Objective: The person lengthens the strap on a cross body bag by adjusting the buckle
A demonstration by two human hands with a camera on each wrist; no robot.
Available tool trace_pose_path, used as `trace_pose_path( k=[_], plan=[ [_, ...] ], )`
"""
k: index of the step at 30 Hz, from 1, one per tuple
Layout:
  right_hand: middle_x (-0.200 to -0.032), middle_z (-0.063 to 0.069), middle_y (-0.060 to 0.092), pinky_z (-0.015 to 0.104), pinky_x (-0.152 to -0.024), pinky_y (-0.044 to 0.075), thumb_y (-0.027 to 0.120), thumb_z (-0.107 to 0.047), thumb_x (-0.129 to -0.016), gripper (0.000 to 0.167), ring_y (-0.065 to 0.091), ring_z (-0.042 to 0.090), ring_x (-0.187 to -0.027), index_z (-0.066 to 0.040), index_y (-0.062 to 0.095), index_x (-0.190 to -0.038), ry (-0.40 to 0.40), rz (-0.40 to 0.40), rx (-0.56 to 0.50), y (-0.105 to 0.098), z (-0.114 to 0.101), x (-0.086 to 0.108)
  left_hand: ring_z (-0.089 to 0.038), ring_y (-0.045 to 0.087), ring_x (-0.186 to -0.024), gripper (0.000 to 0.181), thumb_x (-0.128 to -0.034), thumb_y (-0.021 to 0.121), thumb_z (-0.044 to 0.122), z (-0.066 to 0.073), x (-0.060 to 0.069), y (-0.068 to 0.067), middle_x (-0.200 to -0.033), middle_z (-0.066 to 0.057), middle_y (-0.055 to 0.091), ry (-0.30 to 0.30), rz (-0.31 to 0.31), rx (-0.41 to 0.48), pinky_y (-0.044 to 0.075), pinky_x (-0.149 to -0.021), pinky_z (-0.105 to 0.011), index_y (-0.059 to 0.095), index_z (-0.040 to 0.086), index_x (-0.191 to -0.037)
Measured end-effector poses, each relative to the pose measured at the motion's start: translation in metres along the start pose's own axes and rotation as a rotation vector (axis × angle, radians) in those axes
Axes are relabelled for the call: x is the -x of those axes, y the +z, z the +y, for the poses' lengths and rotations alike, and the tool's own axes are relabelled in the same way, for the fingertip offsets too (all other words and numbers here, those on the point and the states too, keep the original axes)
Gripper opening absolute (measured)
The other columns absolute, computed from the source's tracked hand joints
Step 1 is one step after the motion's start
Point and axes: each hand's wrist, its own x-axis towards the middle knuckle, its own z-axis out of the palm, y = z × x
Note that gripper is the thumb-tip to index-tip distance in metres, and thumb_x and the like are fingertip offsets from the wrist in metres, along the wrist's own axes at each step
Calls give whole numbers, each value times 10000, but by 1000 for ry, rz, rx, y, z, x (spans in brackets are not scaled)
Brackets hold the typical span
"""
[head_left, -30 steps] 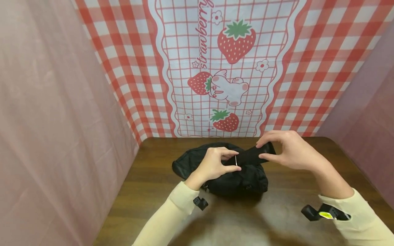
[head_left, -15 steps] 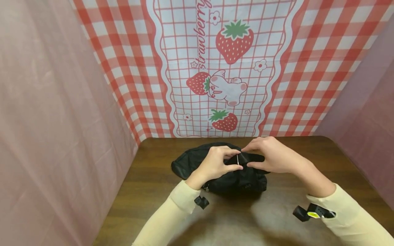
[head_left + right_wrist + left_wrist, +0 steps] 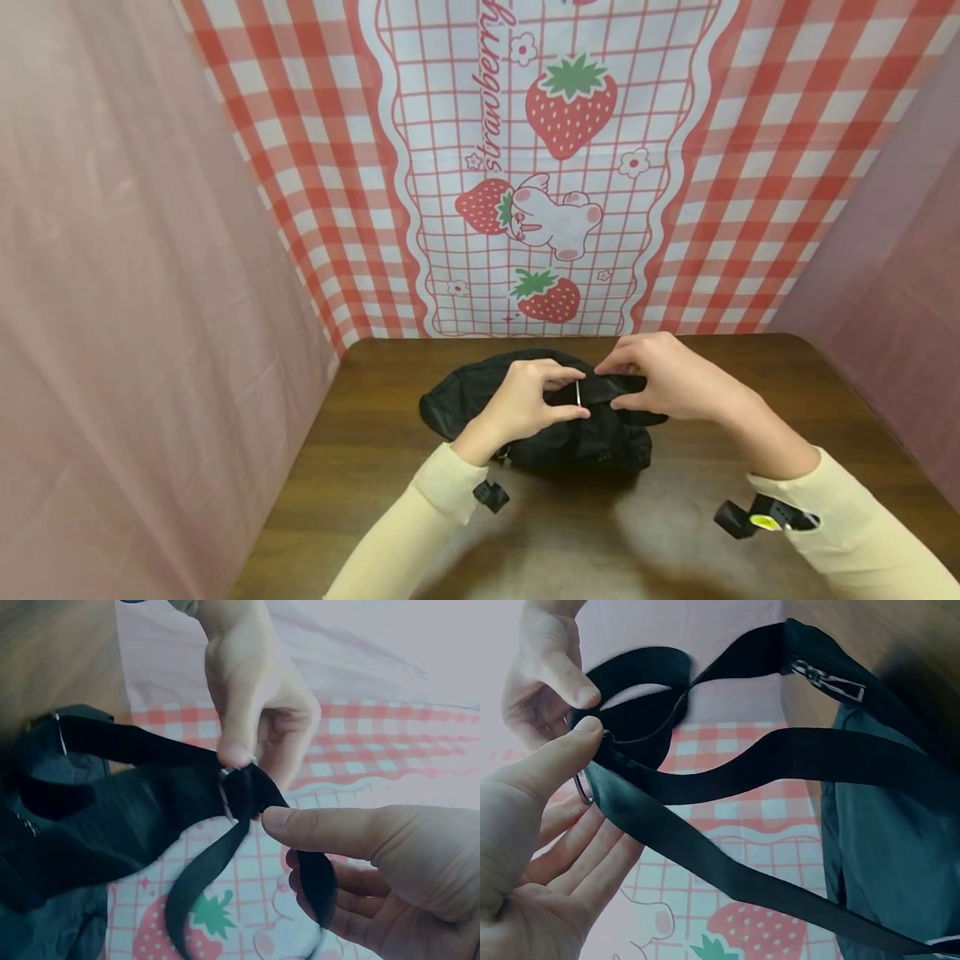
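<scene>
Black and limp, the strap (image 3: 795, 754) could twist or bunch at the metal buckle (image 3: 578, 393), I'd judge, because loose loops sit so close to it. Too light a pinch from the left hand (image 3: 517, 404), whose thumb and fingers hold the buckle, might let it tip — and a hard pull could drag the bag (image 3: 573, 447) across the table (image 3: 337, 467) it rests on. The right hand (image 3: 678, 385) pinches the strap near the buckle; a second ago it was farther out. Left hand and bag have barely shifted.
</scene>
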Motion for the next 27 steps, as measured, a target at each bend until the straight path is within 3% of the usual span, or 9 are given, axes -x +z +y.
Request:
trace_pose_path(
  k=[6,12,18,23,27],
  plan=[
    [-977,-46,752,356,-737,625,976,-190,-767,342,687,100,-851,-167,843,-1081,23,25,11,-6,8,12,-204,756,-1112,457,-892,888,263,-6,6,1,-1135,-62,766,-55,-21,-7,583,-954,-150,766,94,-1298],
    [-983,-60,746,335,-742,624,982,-222,-763,381,675,86,-851,-161,832,-1108,28,17,-5,-2,15,18,-192,753,-1098,455,-893,886,260,-8,7,0,-1126,-60,766,-52,-18,-22,583,-943,-142,766,84,-1295],
    [-1098,-8,795,401,-837,663,961,-227,-794,410,760,165,-970,-139,805,-1164,-35,8,-47,19,12,9,-200,761,-1089,455,-893,885,236,-2,4,-1,-1137,-84,761,-31,-17,-18,602,-937,-175,761,57,-1294],
    [-1043,-34,804,388,-805,659,946,-182,-805,338,765,142,-920,-135,810,-1111,-58,45,-58,29,9,0,-224,761,-1090,460,-887,890,220,2,2,-1,-1143,-104,761,-17,-15,-18,628,-934,-237,759,42,-1290],
    [-1019,-46,793,394,-810,665,960,-156,-781,323,760,137,-924,-147,812,-1068,-74,78,-70,28,8,-2,-219,760,-1087,460,-883,894,226,2,2,-1,-1144,-95,764,-13,-7,-35,619,-929,-207,762,54,-1289]
  ],
)
